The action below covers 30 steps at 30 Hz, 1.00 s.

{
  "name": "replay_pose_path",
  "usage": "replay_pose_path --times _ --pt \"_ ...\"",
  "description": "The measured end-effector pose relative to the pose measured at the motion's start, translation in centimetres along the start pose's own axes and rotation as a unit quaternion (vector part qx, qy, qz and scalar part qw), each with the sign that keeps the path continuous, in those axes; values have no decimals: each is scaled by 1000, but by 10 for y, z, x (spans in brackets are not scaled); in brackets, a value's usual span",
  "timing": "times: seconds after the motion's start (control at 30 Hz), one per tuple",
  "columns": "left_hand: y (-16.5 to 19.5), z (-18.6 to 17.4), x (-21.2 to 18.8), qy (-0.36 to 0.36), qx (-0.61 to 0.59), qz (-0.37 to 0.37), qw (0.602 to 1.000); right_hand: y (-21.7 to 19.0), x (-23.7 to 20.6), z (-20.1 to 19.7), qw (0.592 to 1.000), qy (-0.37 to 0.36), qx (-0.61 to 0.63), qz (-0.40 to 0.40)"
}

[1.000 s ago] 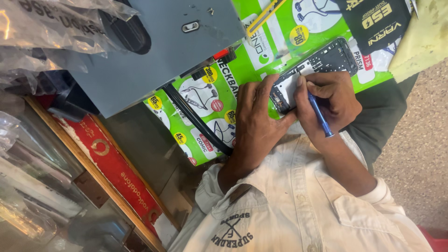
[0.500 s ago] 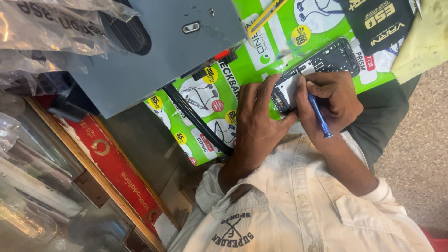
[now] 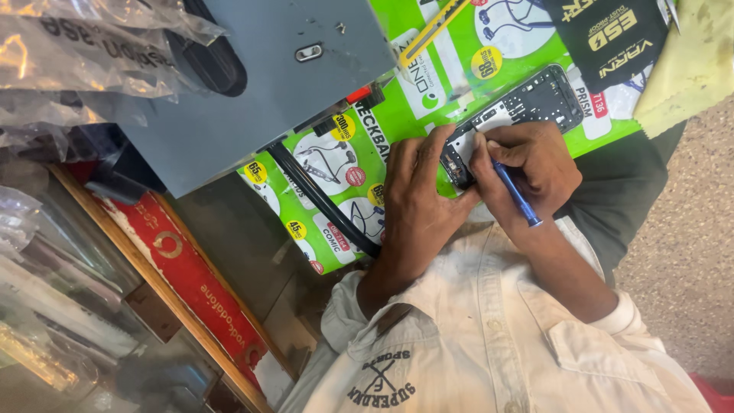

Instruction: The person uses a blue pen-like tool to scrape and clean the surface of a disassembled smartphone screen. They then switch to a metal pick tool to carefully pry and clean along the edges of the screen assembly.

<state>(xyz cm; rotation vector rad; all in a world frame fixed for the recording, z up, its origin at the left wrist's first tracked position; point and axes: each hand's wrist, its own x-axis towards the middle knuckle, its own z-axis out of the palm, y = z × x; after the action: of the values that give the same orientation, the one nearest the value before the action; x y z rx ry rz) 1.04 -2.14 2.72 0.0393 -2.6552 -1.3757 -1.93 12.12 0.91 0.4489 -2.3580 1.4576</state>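
Note:
A black phone (image 3: 535,99) with its back off lies on a green printed sheet (image 3: 397,115). My left hand (image 3: 417,199) grips the phone's near end, fingers curled over its edge. My right hand (image 3: 535,164) is closed around a thin blue screwdriver (image 3: 516,191), held like a pen. Its tip touches the exposed inside of the phone close to my left fingers. Both forearms come out of a cream shirt (image 3: 489,336) at the bottom of the view.
A grey metal box (image 3: 252,84) stands left of the phone, with a black cable (image 3: 321,199) running from under it. A black packet (image 3: 612,34), a yellow cloth (image 3: 692,61) and a yellow-handled tool (image 3: 432,30) lie beyond. Clear plastic bags (image 3: 84,53) and a red box (image 3: 183,268) crowd the left.
Both hands stay on the phone in nearly the same place. The screwdriver has shifted only slightly against the phone's inside.

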Motion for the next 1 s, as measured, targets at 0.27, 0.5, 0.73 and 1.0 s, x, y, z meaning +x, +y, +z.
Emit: replay_pose_path --times 0.27,0.5,0.73,1.0 --pt "-1 0 -1 1 5 2 1000 0 2 1 1000 11 -8 -6" --pt "-3 0 -1 1 11 8 1000 -2 3 1 1000 7 -3 -2" --pt "-2 1 -1 6 10 6 1000 -3 5 -8 999 4 -44 13" --pt "-2 1 -2 0 15 -6 1000 6 6 -11 998 22 -56 6"
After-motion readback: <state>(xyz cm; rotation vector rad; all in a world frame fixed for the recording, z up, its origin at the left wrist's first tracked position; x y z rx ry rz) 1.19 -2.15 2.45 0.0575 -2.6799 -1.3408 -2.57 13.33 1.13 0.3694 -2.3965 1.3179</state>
